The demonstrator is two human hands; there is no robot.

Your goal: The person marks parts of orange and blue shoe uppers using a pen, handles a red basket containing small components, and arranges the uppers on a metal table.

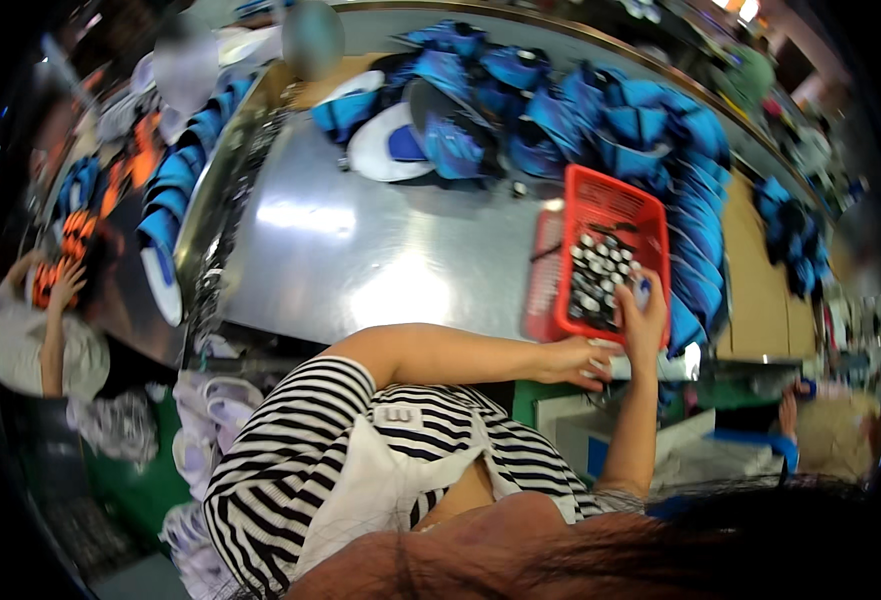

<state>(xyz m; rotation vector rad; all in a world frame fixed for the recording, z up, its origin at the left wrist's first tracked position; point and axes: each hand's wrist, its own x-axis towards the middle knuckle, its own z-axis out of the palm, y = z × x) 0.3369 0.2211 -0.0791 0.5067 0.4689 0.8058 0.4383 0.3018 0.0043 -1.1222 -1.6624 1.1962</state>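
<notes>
Over the near right corner of a red basket (615, 192), a worker's right hand (642, 312) dips its fingers toward the small black-and-white pieces (598, 270) heaped inside, while the left hand (574, 362) hangs just off the basket's near side, fingers partly bent. The right fingers are curled close together, with a bit of blue showing among them; whether they pinch a piece cannot be told, nor whether the left hand holds anything. Left of the basket, just beside it, sits a paler red tray (540, 295); farther left stretches the bare metal of the table (345, 260). Behind the basket and down its right side crowd stacked blue curved pieces (695, 225). The step in hand appears to be picking from the heap; the next move would seem to call for a narrow fingertip pinch on one piece and a clean lift past the basket's rim, with the left hand free to receive it.
</notes>
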